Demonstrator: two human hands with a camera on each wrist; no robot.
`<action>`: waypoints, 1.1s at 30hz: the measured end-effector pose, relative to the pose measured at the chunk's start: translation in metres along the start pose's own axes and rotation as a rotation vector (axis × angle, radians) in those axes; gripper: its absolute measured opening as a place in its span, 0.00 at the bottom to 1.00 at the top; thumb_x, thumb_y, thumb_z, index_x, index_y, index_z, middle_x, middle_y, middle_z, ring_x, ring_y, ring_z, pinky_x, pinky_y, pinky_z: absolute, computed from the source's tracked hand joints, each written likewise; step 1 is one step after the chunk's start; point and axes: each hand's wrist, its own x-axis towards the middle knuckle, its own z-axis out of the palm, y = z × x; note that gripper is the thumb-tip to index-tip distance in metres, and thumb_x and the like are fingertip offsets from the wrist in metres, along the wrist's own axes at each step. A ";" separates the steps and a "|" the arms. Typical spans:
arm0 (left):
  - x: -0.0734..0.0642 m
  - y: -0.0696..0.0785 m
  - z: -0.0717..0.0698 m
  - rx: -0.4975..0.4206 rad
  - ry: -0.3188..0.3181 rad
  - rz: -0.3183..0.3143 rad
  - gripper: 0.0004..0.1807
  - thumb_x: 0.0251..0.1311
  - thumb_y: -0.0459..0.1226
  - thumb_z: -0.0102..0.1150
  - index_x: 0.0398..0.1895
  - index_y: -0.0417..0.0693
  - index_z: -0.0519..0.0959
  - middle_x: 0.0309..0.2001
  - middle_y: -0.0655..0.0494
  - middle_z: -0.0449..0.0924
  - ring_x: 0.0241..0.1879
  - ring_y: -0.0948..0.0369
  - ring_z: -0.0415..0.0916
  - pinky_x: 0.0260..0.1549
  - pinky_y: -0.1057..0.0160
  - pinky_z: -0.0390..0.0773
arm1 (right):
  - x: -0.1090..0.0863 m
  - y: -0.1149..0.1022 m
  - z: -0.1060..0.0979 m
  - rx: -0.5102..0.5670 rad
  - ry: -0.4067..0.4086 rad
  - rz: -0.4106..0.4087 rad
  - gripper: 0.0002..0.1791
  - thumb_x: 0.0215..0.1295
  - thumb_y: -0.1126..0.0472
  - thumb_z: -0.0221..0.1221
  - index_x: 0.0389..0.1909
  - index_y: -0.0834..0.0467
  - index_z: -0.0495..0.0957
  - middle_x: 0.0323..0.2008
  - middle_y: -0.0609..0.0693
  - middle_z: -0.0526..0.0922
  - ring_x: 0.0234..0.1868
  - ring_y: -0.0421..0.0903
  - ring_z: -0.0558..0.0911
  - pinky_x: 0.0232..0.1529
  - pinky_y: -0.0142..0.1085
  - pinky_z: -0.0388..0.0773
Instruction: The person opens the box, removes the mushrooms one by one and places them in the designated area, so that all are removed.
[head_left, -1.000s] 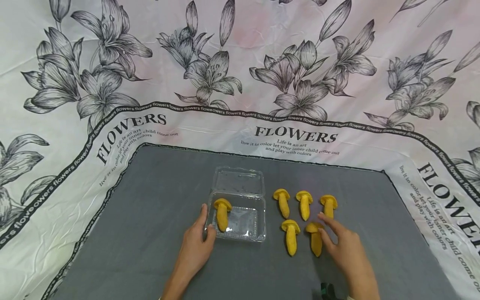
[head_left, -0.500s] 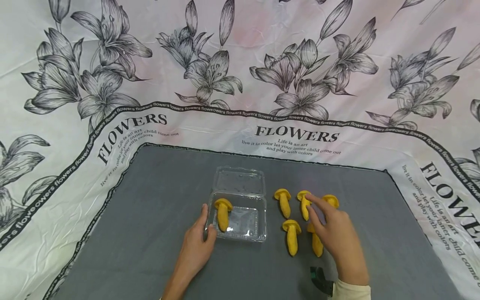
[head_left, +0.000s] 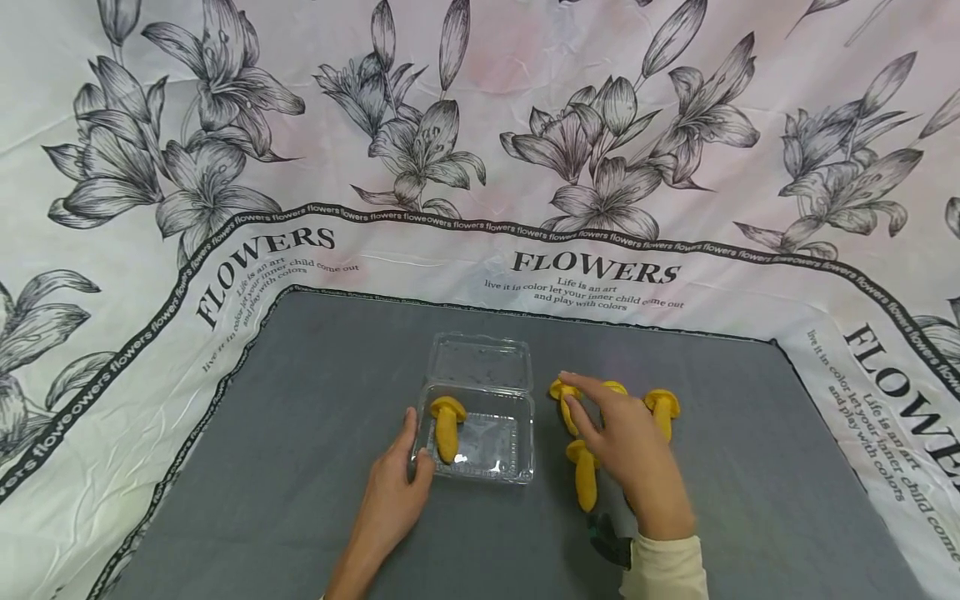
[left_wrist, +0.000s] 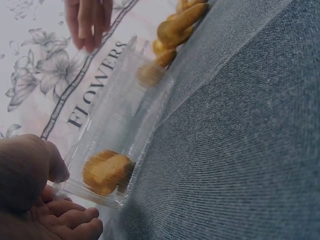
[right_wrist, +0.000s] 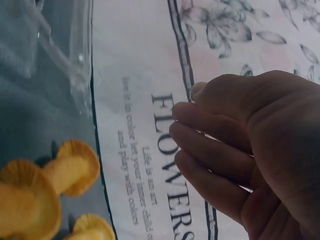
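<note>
A clear plastic clamshell box point(head_left: 491, 442) lies on the grey cloth with its lid point(head_left: 480, 362) folded back. Inside, along its left side, is one yellow mushroom point(head_left: 447, 433). My left hand point(head_left: 393, 492) pinches the box's near left corner between thumb and fingers. Above the other mushrooms hovers my right hand point(head_left: 637, 454), fingers loosely extended and holding nothing; the right wrist view shows it raised off the cloth. Its fingertips overlap the back-left mushroom point(head_left: 567, 408). A front mushroom point(head_left: 586, 487) and a right one point(head_left: 663, 408) show beside it; others are partly hidden beneath.
Grey cloth point(head_left: 315, 400) covers the work surface on both sides of the box. White fabric printed with flowers point(head_left: 600, 158) rises behind and around it. A dark strap-like piece point(head_left: 609, 540) sits at my right wrist by the cream sleeve point(head_left: 666, 567).
My right hand has moved left across the mushrooms, from the right-hand ones to the back-left one, without lifting any. The left hand and box have stayed in place.
</note>
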 end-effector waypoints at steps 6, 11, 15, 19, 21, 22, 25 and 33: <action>-0.001 0.000 0.001 0.006 -0.001 -0.001 0.36 0.75 0.34 0.55 0.84 0.41 0.58 0.78 0.44 0.64 0.77 0.48 0.62 0.72 0.42 0.67 | 0.010 -0.013 0.009 0.044 -0.036 -0.052 0.20 0.76 0.58 0.64 0.66 0.54 0.82 0.49 0.51 0.90 0.11 0.34 0.56 0.18 0.32 0.67; -0.001 -0.002 0.001 0.011 0.000 -0.006 0.36 0.75 0.35 0.55 0.84 0.41 0.58 0.79 0.45 0.64 0.77 0.49 0.62 0.73 0.42 0.67 | 0.014 -0.021 0.019 0.087 -0.079 -0.088 0.20 0.76 0.59 0.64 0.66 0.55 0.83 0.48 0.52 0.90 0.14 0.32 0.60 0.23 0.32 0.70; -0.001 -0.003 0.001 0.017 0.006 -0.007 0.36 0.76 0.35 0.55 0.84 0.42 0.58 0.78 0.45 0.64 0.77 0.49 0.62 0.73 0.42 0.67 | 0.018 -0.025 0.030 0.094 -0.105 -0.115 0.20 0.75 0.59 0.65 0.65 0.56 0.83 0.38 0.49 0.89 0.13 0.32 0.59 0.27 0.33 0.73; -0.001 -0.003 0.002 0.017 0.010 -0.006 0.36 0.75 0.35 0.55 0.84 0.42 0.58 0.78 0.45 0.64 0.77 0.49 0.63 0.73 0.43 0.67 | 0.023 -0.031 0.043 0.091 -0.153 -0.131 0.20 0.75 0.60 0.65 0.65 0.57 0.82 0.25 0.45 0.81 0.12 0.32 0.58 0.22 0.31 0.69; -0.001 -0.003 0.002 0.012 0.011 -0.005 0.36 0.75 0.35 0.56 0.83 0.42 0.59 0.78 0.45 0.65 0.76 0.49 0.63 0.72 0.43 0.67 | 0.026 -0.034 0.049 0.093 -0.173 -0.142 0.20 0.75 0.61 0.65 0.65 0.58 0.82 0.23 0.45 0.79 0.11 0.33 0.58 0.20 0.31 0.67; -0.001 -0.002 0.002 0.009 0.010 -0.004 0.36 0.75 0.35 0.56 0.83 0.41 0.58 0.78 0.44 0.65 0.76 0.49 0.63 0.72 0.43 0.67 | 0.027 -0.036 0.052 0.091 -0.179 -0.143 0.20 0.75 0.61 0.65 0.64 0.59 0.83 0.23 0.46 0.80 0.11 0.33 0.58 0.20 0.31 0.68; 0.000 -0.001 0.002 0.002 0.007 0.000 0.36 0.76 0.35 0.55 0.83 0.41 0.58 0.78 0.44 0.65 0.76 0.48 0.63 0.72 0.43 0.68 | 0.029 -0.042 0.062 0.069 -0.183 -0.141 0.18 0.74 0.60 0.66 0.62 0.59 0.84 0.30 0.50 0.87 0.12 0.33 0.61 0.23 0.32 0.71; 0.000 -0.002 0.003 0.006 0.011 0.002 0.36 0.75 0.35 0.56 0.83 0.40 0.59 0.77 0.42 0.66 0.76 0.48 0.64 0.72 0.43 0.68 | 0.030 -0.050 0.089 0.023 -0.196 -0.079 0.17 0.74 0.59 0.66 0.61 0.56 0.84 0.21 0.45 0.80 0.15 0.35 0.62 0.23 0.33 0.68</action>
